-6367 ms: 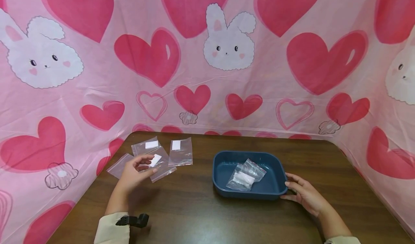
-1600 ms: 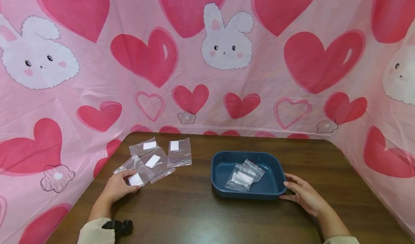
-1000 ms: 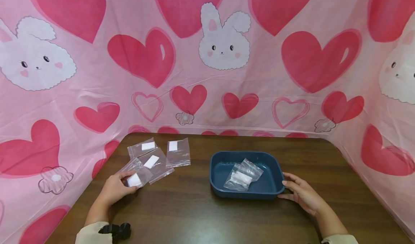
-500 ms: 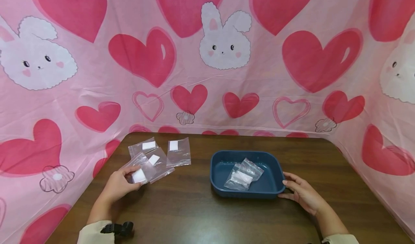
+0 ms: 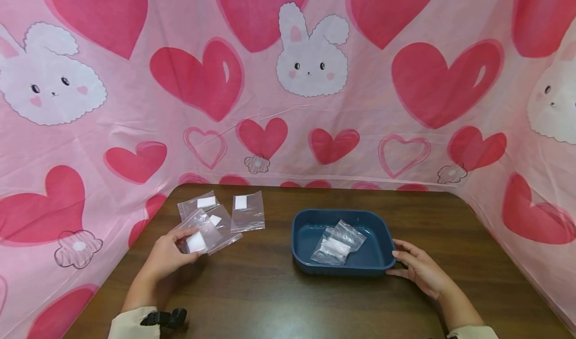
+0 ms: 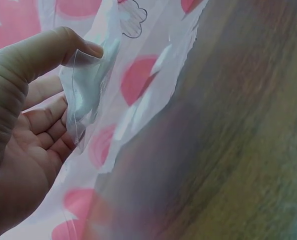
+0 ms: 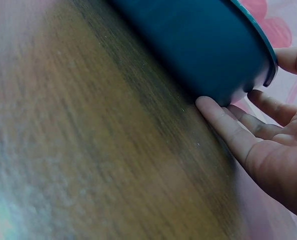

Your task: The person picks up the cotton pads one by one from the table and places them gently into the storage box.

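Dark brown wood-grain tabletop point(image 5: 270, 284), far corners rounded. Pink cloth backdrop point(image 5: 265, 94) behind far edge, wrapping along left and right edges. Print: solid red hearts point(image 5: 202, 81), outline hearts point(image 5: 204, 147), white bunny heads point(image 5: 311, 74), sketched flowers point(image 5: 257, 164). Backdrop creased at left. Soft light glare point(image 5: 288, 324) on wood, near side.

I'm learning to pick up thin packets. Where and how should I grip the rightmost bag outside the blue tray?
Likely a pinch on the near edge, coming from the near side: the bag lies flat, nothing covers that edge, and the white piece sits in its far left corner, out of the way.
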{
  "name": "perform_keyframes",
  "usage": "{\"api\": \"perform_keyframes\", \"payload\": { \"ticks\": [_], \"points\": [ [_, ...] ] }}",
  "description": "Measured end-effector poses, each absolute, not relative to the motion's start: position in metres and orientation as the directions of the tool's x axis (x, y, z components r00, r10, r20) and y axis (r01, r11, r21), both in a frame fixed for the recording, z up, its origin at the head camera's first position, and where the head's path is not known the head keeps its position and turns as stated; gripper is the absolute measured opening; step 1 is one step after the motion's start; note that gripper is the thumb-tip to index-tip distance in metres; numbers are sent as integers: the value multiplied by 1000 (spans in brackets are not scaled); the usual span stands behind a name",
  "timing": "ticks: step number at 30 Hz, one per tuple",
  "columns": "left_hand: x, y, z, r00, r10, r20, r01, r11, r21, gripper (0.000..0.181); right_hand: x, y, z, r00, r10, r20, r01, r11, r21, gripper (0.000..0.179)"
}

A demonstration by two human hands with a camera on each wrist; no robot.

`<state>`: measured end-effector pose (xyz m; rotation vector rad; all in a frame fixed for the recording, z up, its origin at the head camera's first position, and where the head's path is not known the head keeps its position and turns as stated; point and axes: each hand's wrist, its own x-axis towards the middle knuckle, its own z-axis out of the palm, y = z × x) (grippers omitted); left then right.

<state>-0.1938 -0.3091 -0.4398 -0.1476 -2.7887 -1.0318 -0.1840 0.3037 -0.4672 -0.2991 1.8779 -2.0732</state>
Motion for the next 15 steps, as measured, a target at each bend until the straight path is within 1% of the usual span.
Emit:
{"api": "perform_keyframes", "payload": {
  "ticks": [8,15],
  "points": [
    [-193,-301,-434,-967,61,246,205,757,620,61,-184,303,-467,-931,-358,-74,103,-64,-993,53],
    [-194,-295,-432,-954,82,289,252,743,620,60,-184,303,-468,-927,-371,-55,96,-94,-991,48]
  ]
}}
